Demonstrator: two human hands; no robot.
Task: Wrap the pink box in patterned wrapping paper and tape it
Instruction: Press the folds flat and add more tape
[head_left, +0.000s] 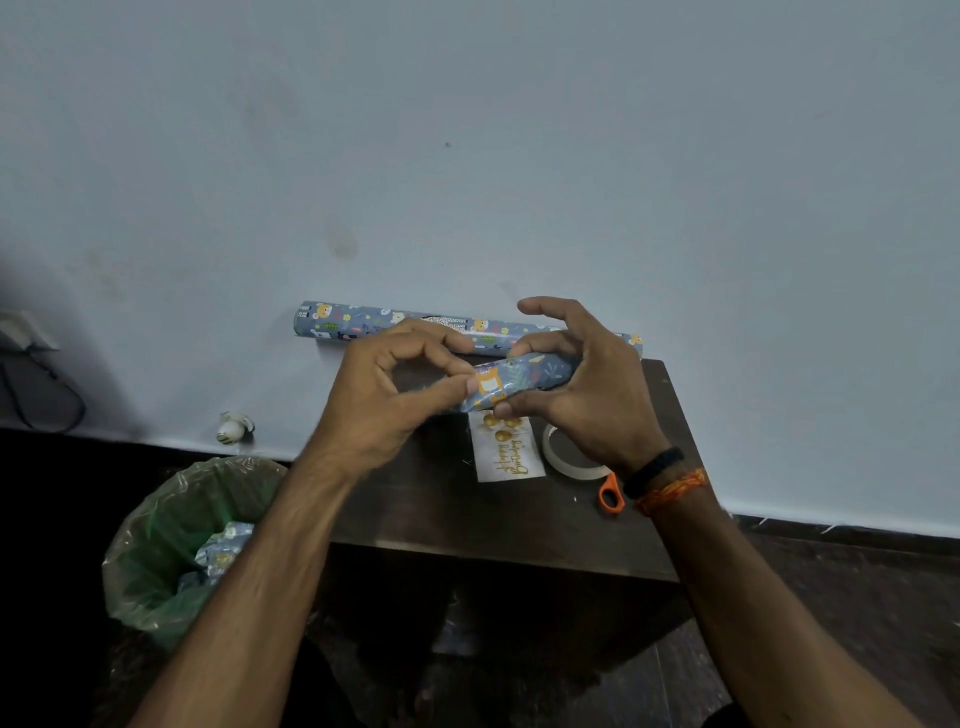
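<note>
A small box wrapped in blue animal-patterned paper is held above the dark table; no pink surface shows. My right hand grips its right part, thumb underneath and fingers over the top. My left hand pinches the paper at the box's left end between thumb and fingertips. A roll of the same wrapping paper lies along the wall behind my hands. A ring of tape lies on the table under my right wrist.
A white "Happy Birthday" card lies on the table below the box. Orange scissor handles show beside my right wrist. A bin with a green liner holding paper scraps stands left of the table. A small white object sits by the wall.
</note>
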